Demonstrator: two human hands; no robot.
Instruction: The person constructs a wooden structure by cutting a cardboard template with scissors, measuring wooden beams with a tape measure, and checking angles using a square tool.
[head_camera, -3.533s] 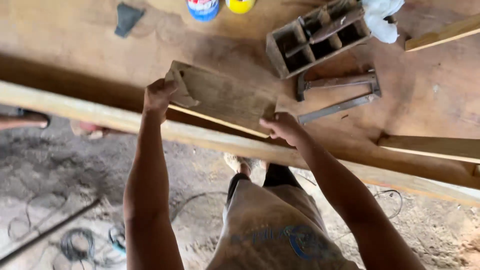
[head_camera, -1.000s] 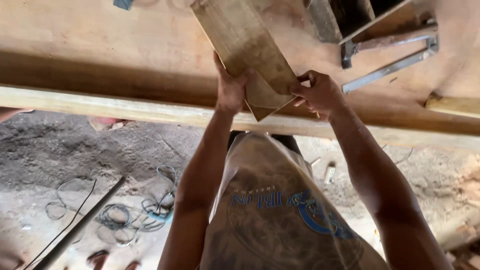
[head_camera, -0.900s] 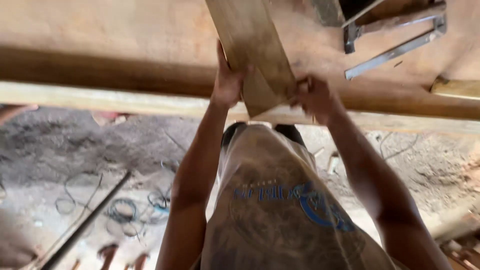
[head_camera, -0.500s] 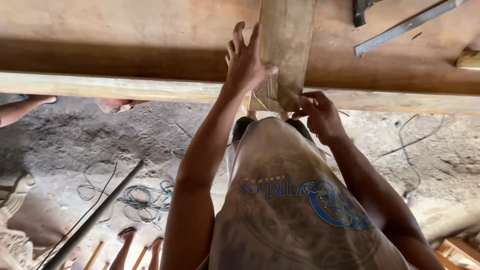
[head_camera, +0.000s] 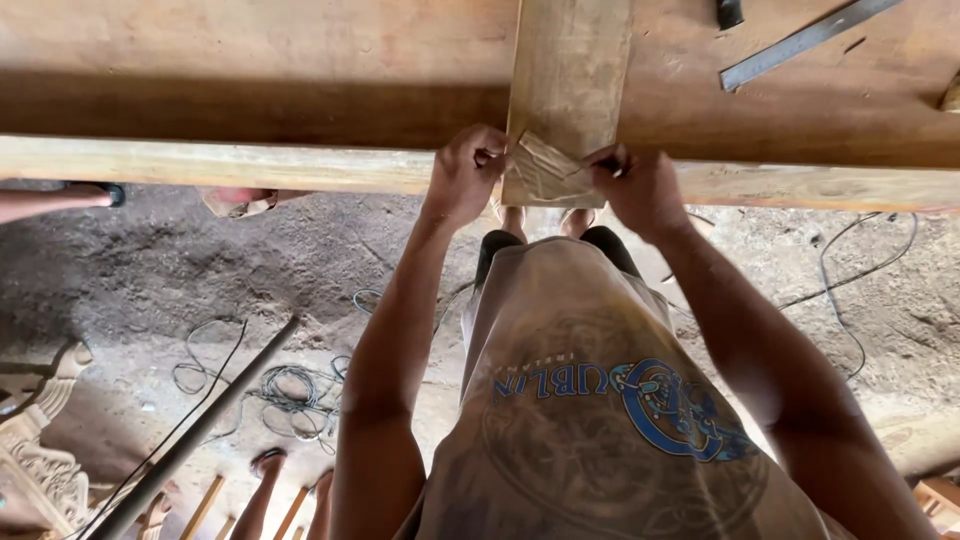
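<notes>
Now the left hand (head_camera: 468, 175) and right hand (head_camera: 632, 183) grip the plank (head_camera: 566, 90), apparently lengthwise away across the workbench (head_camera: 250, 60).

- We see a rough, matt wooden plank (head_camera: 566, 90).
- We see a worn, dull wooden counter (head_camera: 250, 50).
- We note a grey metal ruler (head_camera: 800, 42).
- We see a gritty dirt floor (head_camera: 300, 270).

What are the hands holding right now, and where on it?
Both hands grip one wooden board at its near end: left hand on the left corner, right hand on the right corner.
</notes>
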